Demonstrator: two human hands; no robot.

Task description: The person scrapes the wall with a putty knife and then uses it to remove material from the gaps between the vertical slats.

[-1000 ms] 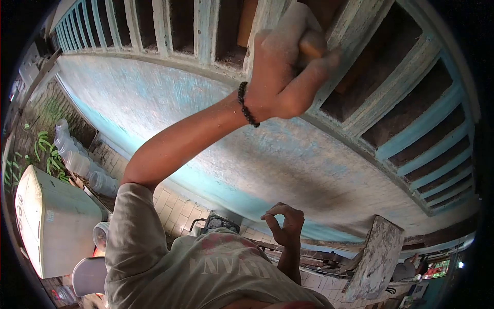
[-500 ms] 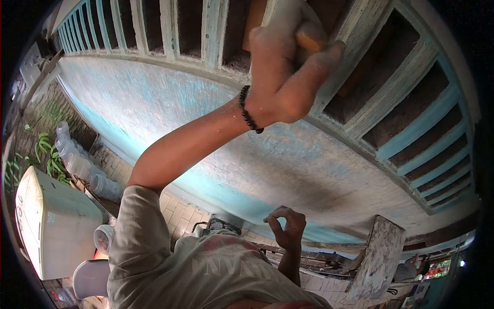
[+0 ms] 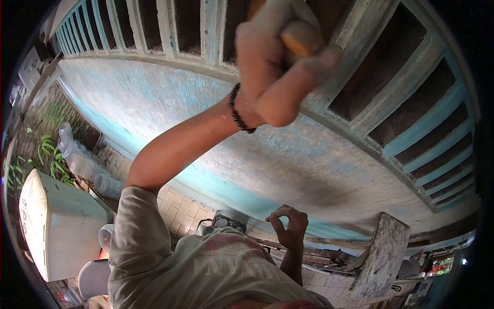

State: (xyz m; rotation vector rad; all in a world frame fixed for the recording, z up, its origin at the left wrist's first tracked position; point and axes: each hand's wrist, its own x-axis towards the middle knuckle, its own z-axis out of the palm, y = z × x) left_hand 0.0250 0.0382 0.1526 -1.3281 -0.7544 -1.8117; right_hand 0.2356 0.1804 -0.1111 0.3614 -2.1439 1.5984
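My left hand (image 3: 278, 62), with a dark bead bracelet (image 3: 236, 108) at its wrist, is raised to the wooden slats (image 3: 211, 31) at the top. Its fingers are closed round a small orange-brown piece (image 3: 301, 38); most of the piece is hidden and its kind does not show. Blue paint on these slats is worn down to pale wood. Lower down, beside my body, my right hand (image 3: 290, 224) is curled with thumb and forefinger together, and I see nothing in it. Behind both hands stands a wall (image 3: 206, 149) with patchy white and turquoise paint.
At left stand a large white box (image 3: 72, 226), a stack of clear plastic containers (image 3: 77, 159) and a grey chair back (image 3: 95, 278). A weathered board (image 3: 381, 257) leans at lower right. Floor tiles (image 3: 180, 211) run along the wall's foot.
My left hand has shifted slightly left and closer to the camera, still gripping the orange-brown piece. My right hand stays in nearly the same place and pose.
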